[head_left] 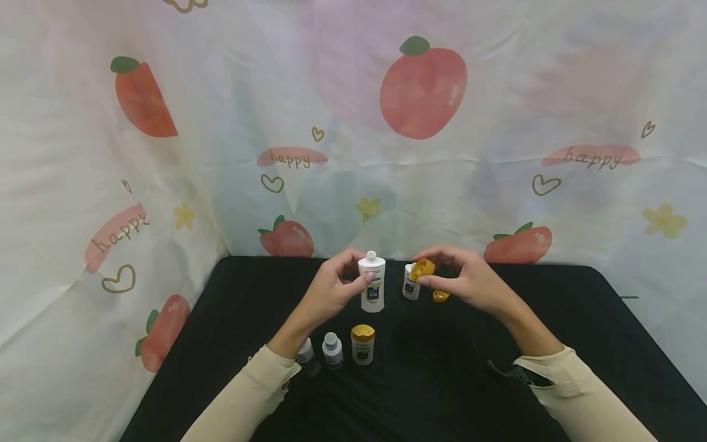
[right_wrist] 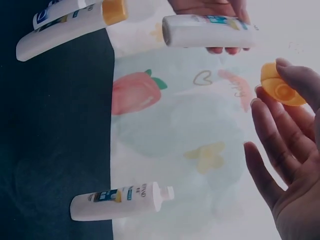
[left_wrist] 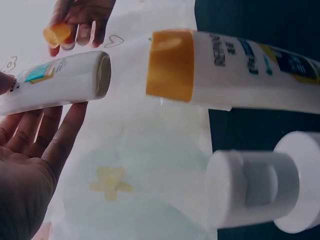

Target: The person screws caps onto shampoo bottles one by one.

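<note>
White plastic makes up the uncapped bottle [head_left: 373,293], held upright and raised above the black tabletop [head_left: 442,374] by the left hand [head_left: 336,287], its thumb across the front and its fingers behind. The right hand [head_left: 466,279] pinches a yellow cap [head_left: 423,269] between thumb and fingertips, its other fingers loosely spread, the cap well apart from the bottle's bare neck. Just beside the cap, on the table, stands a smaller-looking bottle [head_left: 410,290], its neck also bare in the right wrist view; a second yellow cap [head_left: 440,296] shows below the right thumb. Nearer the person stand a yellow-capped bottle [head_left: 363,351], a white-capped bottle [head_left: 332,354] and a partly hidden bottle [head_left: 305,352] beside the left forearm. Fruit and "happy" lettering decorate the pale curtain [head_left: 342,80] behind.
</note>
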Tool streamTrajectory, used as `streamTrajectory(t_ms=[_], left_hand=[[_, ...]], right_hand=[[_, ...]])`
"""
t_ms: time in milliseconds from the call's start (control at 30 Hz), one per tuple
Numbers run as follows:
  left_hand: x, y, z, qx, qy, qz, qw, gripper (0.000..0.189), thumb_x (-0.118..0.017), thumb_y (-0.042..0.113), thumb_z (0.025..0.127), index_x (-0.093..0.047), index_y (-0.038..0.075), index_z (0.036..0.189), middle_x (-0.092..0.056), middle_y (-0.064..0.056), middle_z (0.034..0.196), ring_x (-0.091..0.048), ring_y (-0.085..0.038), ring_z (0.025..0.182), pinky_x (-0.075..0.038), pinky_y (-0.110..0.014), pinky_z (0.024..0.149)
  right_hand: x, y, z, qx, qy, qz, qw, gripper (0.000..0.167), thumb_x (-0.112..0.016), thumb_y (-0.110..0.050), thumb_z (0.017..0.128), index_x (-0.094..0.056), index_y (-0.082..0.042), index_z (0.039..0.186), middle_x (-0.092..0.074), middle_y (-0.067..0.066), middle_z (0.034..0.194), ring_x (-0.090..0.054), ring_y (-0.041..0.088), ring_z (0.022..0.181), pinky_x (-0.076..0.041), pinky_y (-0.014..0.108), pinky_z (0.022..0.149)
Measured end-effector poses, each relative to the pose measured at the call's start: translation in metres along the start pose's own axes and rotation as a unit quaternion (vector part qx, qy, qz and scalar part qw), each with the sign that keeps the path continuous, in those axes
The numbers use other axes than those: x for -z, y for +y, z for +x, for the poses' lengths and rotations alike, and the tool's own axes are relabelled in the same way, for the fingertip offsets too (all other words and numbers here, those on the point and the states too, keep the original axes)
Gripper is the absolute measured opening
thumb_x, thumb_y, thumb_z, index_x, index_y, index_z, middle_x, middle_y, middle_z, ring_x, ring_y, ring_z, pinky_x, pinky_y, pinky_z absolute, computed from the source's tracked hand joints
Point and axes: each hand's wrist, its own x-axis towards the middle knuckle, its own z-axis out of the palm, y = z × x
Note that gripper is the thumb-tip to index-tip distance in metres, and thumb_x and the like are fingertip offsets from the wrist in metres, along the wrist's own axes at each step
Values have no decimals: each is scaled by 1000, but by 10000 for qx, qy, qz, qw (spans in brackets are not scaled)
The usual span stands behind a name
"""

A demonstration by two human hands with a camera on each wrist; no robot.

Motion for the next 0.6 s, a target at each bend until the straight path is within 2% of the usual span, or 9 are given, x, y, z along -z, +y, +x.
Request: streamTrajectory(t_ms=[100, 200, 367, 500, 600], left_hand=[[-3, 1, -1, 42, -45, 8, 10000, 24, -68, 14, 98, -63, 8, 121, -68, -10, 114, -70, -24, 98, -58, -35, 80], [-6, 2, 0, 35, -53, 34, 10000, 25, -69, 15, 98, -64, 9, 121, -69, -9, 114, -70, -22, 99, -58, -33, 80], [-10, 4, 1, 19, -85, 69, 9999, 26, -70, 17, 98, -65, 9, 122, -70, -8, 112, -68, -22, 101, -57, -33, 83], [-14, 4, 1, 23, -143, 51, 9999, 25, -69, 18, 98, -65, 9, 122, -70, -7, 109, -67, -20, 100, -57, -36, 86], [-17, 5, 0, 16, -166, 22, 9999, 25, -69, 18, 98, -66, 9, 121, -70, -7, 106, -67, -18, 97, -57, -39, 87]], right_hand=[[-1, -4, 3, 0, 54, 135, 9999, 32, -77, -13, 92, -64, -16, 120, -68, 2, 104, -67, 15, 93, -55, 29, 74], [-1, -8, 6, 36, 85, 175, 9998, 30, -77, -13, 92, -65, -16, 119, -68, 1, 103, -67, 15, 93, -56, 29, 74], [1, -12, 10, 440, -20, 193, 9988, 33, -74, -7, 93, -67, -16, 123, -68, -2, 106, -67, 16, 92, -57, 31, 74], [2, -14, 13, 710, -96, 200, 9972, 38, -72, -3, 93, -67, -15, 129, -67, -2, 112, -67, 16, 94, -56, 29, 79], [2, -17, 15, 730, -65, 157, 9972, 40, -73, -3, 93, -65, -16, 130, -67, -3, 114, -67, 16, 96, -55, 27, 84]])
